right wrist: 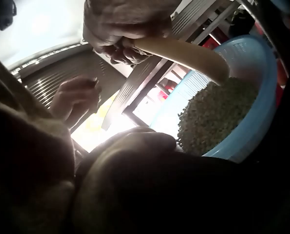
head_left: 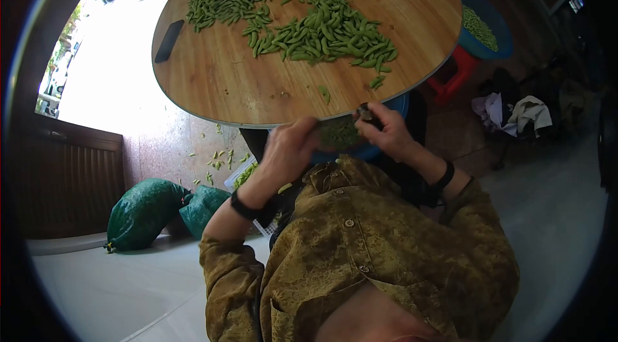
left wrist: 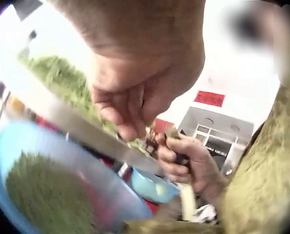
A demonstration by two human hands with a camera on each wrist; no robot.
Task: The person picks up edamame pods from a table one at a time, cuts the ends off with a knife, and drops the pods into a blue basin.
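Note:
In the head view my left hand (head_left: 290,145) is over the lap by the table's near edge. Its fingers (left wrist: 130,117) curl in toward the thumb, and nothing plainly shows between them in the left wrist view. My right hand (head_left: 391,133) is a short way to the right, wrapped round a dark tool (head_left: 364,112). From that fist sticks a smooth, pale, round-ended handle (right wrist: 188,56); I cannot tell the tool's kind. Below both hands sits a blue basin (left wrist: 111,195) with a heap of small green pieces (right wrist: 218,114). Green bean pods (head_left: 322,33) are heaped on the round wooden table (head_left: 212,84).
A dark flat object (head_left: 168,41) lies at the table's left edge. Two green sacks (head_left: 145,213) and a white crate (head_left: 237,178) stand on the floor at left, near scattered pods (head_left: 219,160). At right, a blue basin (head_left: 505,39) of green beans stands by a red stool (head_left: 458,78).

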